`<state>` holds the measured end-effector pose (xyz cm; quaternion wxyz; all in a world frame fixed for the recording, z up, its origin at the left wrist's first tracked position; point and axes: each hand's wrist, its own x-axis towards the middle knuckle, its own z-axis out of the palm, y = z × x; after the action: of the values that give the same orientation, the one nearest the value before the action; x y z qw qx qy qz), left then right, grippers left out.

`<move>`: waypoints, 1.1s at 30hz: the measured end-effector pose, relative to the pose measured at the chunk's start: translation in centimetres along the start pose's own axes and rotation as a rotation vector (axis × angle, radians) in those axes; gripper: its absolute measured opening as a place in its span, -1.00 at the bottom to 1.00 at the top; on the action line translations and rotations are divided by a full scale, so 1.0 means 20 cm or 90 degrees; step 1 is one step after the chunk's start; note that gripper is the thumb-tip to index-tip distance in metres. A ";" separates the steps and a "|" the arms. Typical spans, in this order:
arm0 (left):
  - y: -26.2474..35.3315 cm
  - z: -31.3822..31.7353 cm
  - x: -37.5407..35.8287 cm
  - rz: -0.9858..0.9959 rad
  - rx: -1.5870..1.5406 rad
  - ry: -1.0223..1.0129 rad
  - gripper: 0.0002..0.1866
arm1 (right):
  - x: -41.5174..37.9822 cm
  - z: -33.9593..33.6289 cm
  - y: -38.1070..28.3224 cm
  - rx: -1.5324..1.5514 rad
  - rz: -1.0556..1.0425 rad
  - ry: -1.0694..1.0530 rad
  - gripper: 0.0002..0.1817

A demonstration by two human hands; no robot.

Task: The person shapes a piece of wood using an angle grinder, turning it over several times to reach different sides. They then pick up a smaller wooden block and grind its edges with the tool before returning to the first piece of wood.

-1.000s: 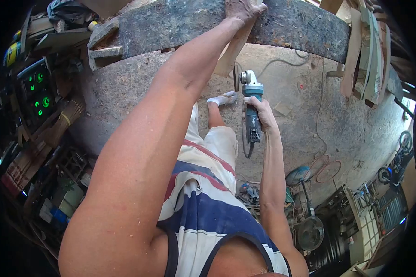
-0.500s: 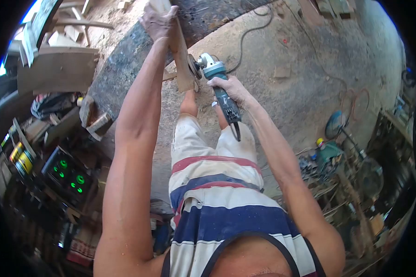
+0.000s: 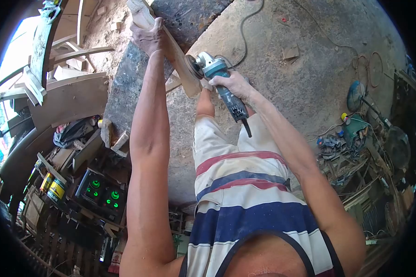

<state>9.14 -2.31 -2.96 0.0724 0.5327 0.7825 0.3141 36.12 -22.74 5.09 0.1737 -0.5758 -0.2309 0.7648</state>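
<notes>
My left hand is closed around a long, slightly curved wooden piece, near its far part. The piece lies over the edge of a dark, worn workbench, and its near end juts out toward me. In my right hand is a teal and black angle grinder, gripped by its body. Its round disc is against or very close to the right side of the wood; contact cannot be made out exactly. A power cord runs along the floor beyond it.
Curved wooden parts and sawdust lie at the upper left. A box with green lights stands at lower left near a yellow can. A flat wood scrap rests on the floor. Clutter and a fan are at right.
The view has turned, so the surroundings sit further right and lower at left. The wooden piece looks more slanted, and the grinder stays beside it. Both hands keep their grips.
</notes>
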 end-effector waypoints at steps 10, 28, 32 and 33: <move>-0.01 0.01 0.01 -0.060 -0.062 -0.039 0.11 | 0.00 -0.13 0.09 -0.062 0.104 -0.059 -0.49; -0.05 0.02 -0.15 0.003 -0.027 0.008 0.05 | -0.01 -0.10 -0.02 -0.052 0.114 -0.041 -0.55; -0.08 0.04 -0.15 0.004 -0.022 0.021 0.04 | -0.03 -0.15 0.05 -0.110 0.144 -0.035 -0.52; -0.06 0.04 -0.15 -0.001 -0.022 0.011 0.04 | -0.03 -0.16 0.05 -0.122 0.156 -0.040 -0.52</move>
<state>9.76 -4.97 -4.92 0.0747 0.5279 0.7782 0.3319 39.37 -23.44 4.19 0.0162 -0.5895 -0.2360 0.7724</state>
